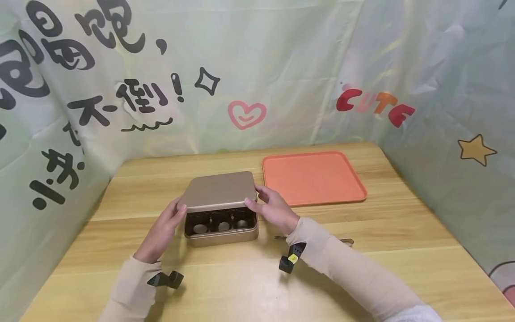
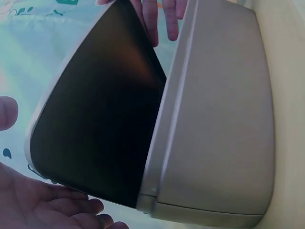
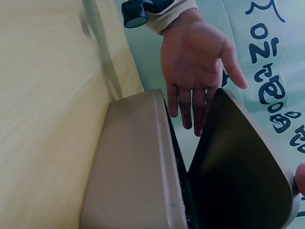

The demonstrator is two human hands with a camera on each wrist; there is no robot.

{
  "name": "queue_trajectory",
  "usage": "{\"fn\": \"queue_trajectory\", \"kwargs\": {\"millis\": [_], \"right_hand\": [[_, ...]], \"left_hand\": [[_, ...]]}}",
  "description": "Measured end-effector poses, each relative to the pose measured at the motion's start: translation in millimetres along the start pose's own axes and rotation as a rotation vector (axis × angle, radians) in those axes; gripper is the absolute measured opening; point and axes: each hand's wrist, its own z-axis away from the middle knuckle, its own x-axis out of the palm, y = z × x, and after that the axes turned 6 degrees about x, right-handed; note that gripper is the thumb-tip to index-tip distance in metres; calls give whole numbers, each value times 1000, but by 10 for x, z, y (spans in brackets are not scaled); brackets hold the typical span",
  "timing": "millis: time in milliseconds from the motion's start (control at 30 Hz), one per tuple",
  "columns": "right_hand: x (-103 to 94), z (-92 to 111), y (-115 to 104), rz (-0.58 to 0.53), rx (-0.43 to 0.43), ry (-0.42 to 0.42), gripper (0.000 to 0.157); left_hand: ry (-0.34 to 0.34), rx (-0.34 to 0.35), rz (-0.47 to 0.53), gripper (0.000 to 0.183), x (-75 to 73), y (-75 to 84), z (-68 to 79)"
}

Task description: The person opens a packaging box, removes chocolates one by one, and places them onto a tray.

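A brown-gold metal tin (image 1: 223,239) stands on the table with its hinged lid (image 1: 219,192) partly raised. Inside the dark interior, three round greyish pieces (image 1: 223,226) show in the front row; the lid hides what is behind. My left hand (image 1: 161,230) is at the lid's left side, thumb near its front corner. Its fingers look straight in the right wrist view. My right hand (image 1: 277,210) is at the lid's right side, thumb touching the front corner. Its extended fingers (image 2: 150,24) show past the lid in the left wrist view.
An orange tray (image 1: 314,179) lies at the back right, close behind my right hand. A slender metal utensil (image 1: 347,241) lies partly hidden under my right forearm. Printed cloth (image 1: 281,58) walls off the back and sides of the wooden table (image 1: 241,286).
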Motion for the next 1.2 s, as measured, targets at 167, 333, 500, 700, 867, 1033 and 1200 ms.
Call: {"fn": "queue_trajectory", "kwargs": {"millis": [167,333,500,700,867,1033,1200], "right_hand": [[-22,-71,-46,10,-35,0,67],[-37,-126,-122,22,-42,22,62],[-66,-186,-198,22,-35,37,69],[-106,-296,-277,-37,-46,24,65],[-132,-409,-324,-87,-61,29,61],[-150,-523,-331,-128,-95,59,63],[-137,-616,-273,-161,-125,51,58]], "left_hand": [[-4,32,15,63,-32,35,-59],[-10,60,43,59,-69,80,-128],[-17,33,8,63,-122,124,-209],[-1,-12,-65,73,-212,153,-330],[13,35,-76,69,-260,157,-484],[11,68,-35,63,-280,149,-661],[29,80,-5,61,-302,115,-762]]}}
